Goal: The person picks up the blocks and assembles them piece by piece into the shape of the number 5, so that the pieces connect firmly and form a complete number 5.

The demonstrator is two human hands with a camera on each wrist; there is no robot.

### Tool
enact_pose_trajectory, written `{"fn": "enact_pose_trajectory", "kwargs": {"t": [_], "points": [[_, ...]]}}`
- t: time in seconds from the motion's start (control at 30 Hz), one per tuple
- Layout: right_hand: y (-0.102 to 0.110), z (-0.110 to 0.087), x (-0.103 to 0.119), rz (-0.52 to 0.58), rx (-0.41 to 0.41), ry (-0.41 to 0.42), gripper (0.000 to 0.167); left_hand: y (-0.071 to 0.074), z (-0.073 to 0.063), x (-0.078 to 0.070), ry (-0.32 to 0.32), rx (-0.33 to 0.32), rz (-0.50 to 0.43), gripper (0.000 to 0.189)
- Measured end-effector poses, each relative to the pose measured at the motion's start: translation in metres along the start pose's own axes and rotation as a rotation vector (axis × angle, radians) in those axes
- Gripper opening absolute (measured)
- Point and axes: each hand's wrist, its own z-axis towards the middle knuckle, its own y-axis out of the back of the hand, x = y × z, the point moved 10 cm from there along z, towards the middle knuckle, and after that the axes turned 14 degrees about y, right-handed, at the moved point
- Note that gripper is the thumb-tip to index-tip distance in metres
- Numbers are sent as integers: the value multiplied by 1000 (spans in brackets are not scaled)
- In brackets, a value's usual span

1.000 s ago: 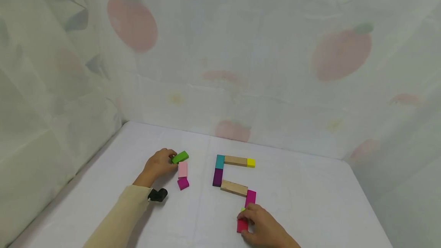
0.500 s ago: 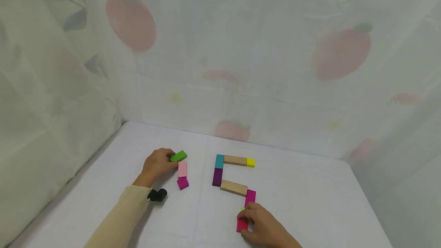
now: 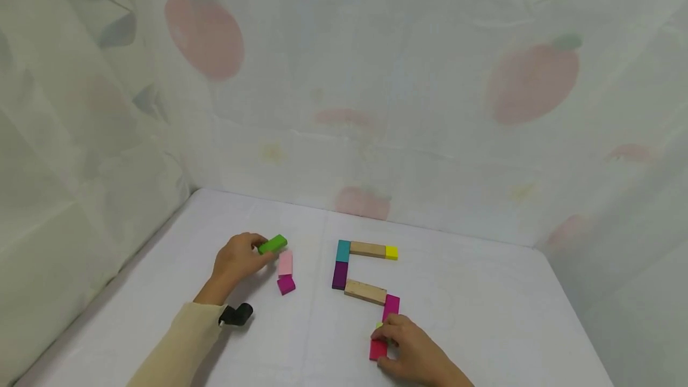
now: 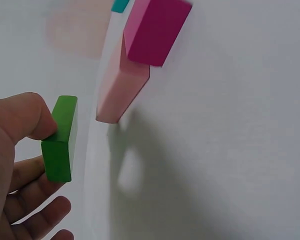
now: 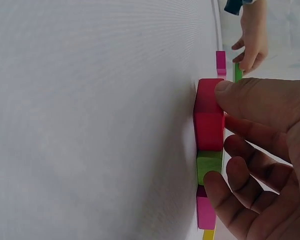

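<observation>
My left hand (image 3: 240,257) pinches a green wooden block (image 3: 273,244) between thumb and fingers. In the left wrist view the green block (image 4: 60,140) is held off the table, tilted, with the thumb on one face. Just right of it lie a pale pink block (image 3: 285,263) and a magenta block (image 3: 286,284), end to end. My right hand (image 3: 411,348) grips a red block (image 3: 378,350), thumb at its near end. In the right wrist view a light green block (image 5: 209,167) sits between the red block (image 5: 209,115) and a magenta block (image 5: 205,210).
A bent line of blocks runs across the white table (image 3: 473,291): yellow (image 3: 392,252), plain wood (image 3: 368,249), teal (image 3: 343,251), purple (image 3: 340,275), another plain wood (image 3: 365,291), then magenta (image 3: 391,307). A patterned cloth (image 3: 419,106) hangs behind the table.
My left hand has drawn back a little to the left with the green block, away from the pink block. My right hand stays at the red block.
</observation>
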Motion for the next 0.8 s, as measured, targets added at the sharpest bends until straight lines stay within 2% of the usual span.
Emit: {"fn": "enact_pose_trajectory", "kwargs": {"t": [0.17,0.37,0.6,0.8], "points": [[-1,-1,-2,15,17,-30,29,1,-19,-11,-36,4,-6,36],[0,-2,1,-12,3,1,27,-6,-45,-22,-76,19,-29,32],[0,-2,1,-23,-2,6,27,-17,-79,-48,-224,7,-36,23],[0,-2,-1,-22,5,-8,27,-28,-106,-70,-315,17,-45,24]]}}
